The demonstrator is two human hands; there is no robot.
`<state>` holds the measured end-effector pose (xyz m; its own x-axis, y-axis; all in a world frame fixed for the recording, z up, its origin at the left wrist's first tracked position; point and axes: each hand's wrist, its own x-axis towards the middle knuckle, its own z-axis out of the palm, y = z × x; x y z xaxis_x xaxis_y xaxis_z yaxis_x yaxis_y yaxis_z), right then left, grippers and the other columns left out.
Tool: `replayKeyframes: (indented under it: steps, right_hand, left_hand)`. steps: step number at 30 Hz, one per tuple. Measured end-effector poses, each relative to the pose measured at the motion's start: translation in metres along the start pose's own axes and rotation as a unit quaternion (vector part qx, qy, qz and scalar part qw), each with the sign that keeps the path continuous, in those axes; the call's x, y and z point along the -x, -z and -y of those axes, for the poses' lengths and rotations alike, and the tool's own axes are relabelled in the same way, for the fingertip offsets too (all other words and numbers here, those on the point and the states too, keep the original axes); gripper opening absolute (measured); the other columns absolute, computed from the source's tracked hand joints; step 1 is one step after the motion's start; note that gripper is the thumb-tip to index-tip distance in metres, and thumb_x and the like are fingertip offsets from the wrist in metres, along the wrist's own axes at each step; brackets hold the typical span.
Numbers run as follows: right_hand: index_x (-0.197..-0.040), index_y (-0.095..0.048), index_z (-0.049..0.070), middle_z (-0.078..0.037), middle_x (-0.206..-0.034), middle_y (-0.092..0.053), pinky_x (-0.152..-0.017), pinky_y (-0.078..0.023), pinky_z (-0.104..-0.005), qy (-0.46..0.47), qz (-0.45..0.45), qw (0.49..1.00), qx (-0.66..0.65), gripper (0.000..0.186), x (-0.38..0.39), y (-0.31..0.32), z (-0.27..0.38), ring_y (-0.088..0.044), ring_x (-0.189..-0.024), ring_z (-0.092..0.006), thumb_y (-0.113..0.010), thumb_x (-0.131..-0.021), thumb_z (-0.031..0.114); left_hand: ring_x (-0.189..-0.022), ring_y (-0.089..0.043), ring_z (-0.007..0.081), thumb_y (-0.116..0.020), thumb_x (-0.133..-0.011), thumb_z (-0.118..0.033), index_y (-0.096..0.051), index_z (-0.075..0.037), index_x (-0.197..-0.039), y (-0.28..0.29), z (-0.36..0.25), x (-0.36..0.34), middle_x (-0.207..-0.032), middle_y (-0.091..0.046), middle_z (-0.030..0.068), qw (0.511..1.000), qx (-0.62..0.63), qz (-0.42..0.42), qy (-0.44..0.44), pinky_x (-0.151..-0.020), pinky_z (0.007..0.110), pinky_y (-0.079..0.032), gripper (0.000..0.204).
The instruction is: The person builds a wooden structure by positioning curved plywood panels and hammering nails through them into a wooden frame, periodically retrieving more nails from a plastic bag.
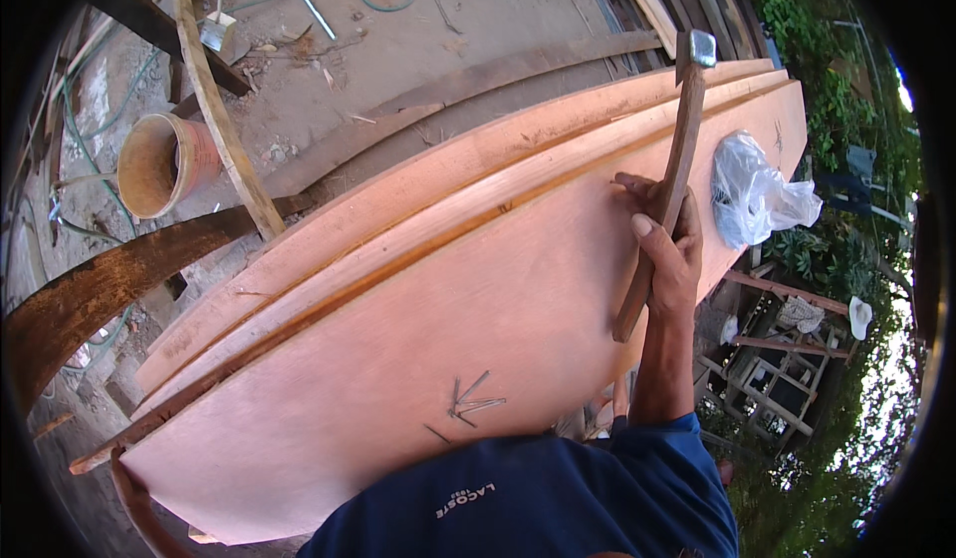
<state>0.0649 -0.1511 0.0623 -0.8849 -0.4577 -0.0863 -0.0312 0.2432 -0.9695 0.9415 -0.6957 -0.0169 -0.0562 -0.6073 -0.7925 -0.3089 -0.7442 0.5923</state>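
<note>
A hammer with a wooden handle and a metal head stands upright in my right hand, the fingers and thumb wrapped round its handle. Under it lies a broad pinkish plywood sheet, with a wooden strip along its far edge. At the far left end, my left hand grips the sheet's corner by the strip; most of its fingers are hidden. Several loose nails rest on the sheet close to my body. A clear plastic bag sits on the sheet's right end, its contents unclear.
More long boards lie just beyond the sheet. A dirty bucket is on the ground at left, near a slanting timber and a rusty curved beam. A green hose crosses the ground. Plants border the right.
</note>
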Motion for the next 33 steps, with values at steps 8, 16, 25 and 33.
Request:
replayKeyframes:
  steps: [8, 16, 25, 33]
  right_hand:
    - [-0.124, -0.057, 0.002, -0.021, -0.128, -0.069, -0.109, -0.043, -0.0413, -0.014, -0.004, 1.0, 0.017, 0.049, 0.002, 0.004, -0.007, -0.063, -0.122, -0.0277, -0.079, -0.086, 0.023]
    - [-0.125, -0.057, 0.003, -0.019, -0.124, -0.069, -0.105, -0.044, -0.0389, -0.01, -0.007, 1.0, 0.022, 0.052, -0.001, 0.001, -0.008, -0.063, -0.118, -0.0252, -0.081, -0.085, 0.026]
    - [-0.126, -0.057, 0.002, -0.017, -0.119, -0.07, -0.103, -0.043, -0.037, 0.02, -0.007, 1.0, -0.007, 0.054, -0.001, 0.007, -0.011, -0.062, -0.11, -0.0218, -0.08, -0.083, 0.028]
    - [-0.125, -0.053, 0.003, -0.02, -0.118, -0.067, -0.096, -0.042, -0.0339, -0.008, -0.019, 0.999, -0.027, 0.051, -0.002, 0.005, -0.016, -0.048, -0.09, -0.018, -0.075, -0.082, 0.021]
  left_hand:
    - [-0.122, -0.063, 0.023, -0.057, -0.106, -0.04, -0.061, -0.004, -0.139, 0.0, 0.012, 0.002, -0.131, -0.067, 0.0083, 0.999, -0.005, -0.046, -0.018, -0.108, 0.038, -0.048, 0.049]
    - [-0.123, -0.062, 0.0262, -0.06, -0.101, -0.047, -0.061, -0.006, -0.139, -0.04, 0.002, 0.005, -0.133, -0.066, 0.0095, 0.997, -0.001, -0.024, 0.071, -0.108, 0.041, -0.047, 0.055]
    - [-0.116, -0.066, 0.0251, -0.05, -0.107, -0.038, -0.064, -0.004, -0.129, -0.065, -0.013, 0.036, -0.123, -0.07, 0.011, 0.999, -0.008, -0.012, 0.028, -0.103, 0.042, -0.052, 0.043]
    - [-0.112, -0.066, 0.0242, -0.055, -0.108, -0.037, -0.066, -0.004, -0.125, -0.029, 0.01, 0.016, -0.121, -0.071, 0.0104, 0.998, 0.03, -0.05, 0.009, -0.102, 0.041, -0.052, 0.039]
